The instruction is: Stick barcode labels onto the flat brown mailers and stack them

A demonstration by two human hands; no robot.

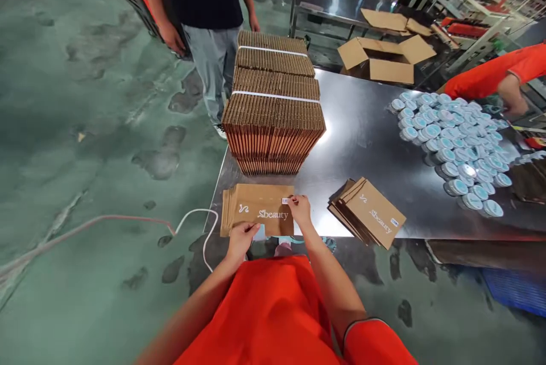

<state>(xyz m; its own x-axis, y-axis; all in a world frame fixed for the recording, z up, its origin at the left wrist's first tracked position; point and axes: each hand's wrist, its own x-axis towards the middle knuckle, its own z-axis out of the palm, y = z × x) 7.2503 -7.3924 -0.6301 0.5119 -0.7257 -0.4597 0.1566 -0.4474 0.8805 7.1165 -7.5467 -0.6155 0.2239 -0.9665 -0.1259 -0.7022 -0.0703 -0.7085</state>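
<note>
A flat brown cardboard box (273, 194) printed "beauty" in white lies on top of a short fanned stack near the table's front edge. At its right end my right hand (301, 211) has its fingers closed on a small white label sticker (285, 201) against the cardboard. My left hand (241, 241) is at the box's lower edge, thumb and forefinger pinched together. Beside those fingertips a small pale piece (261, 230) shows; whether they grip it or the box edge is unclear. To the right, several matching boxes (373, 212) lie piled, the top one bearing a label.
Strapped bundles of folded cardboard (275, 109) stand behind my hands on the metal table (362, 137). Many round, blue-lidded jars (460, 143) cover its right side. A person (200, 1) stands beyond the bundles; another person's orange sleeve (490, 74) reaches in at right. An open carton (386, 61) stands behind.
</note>
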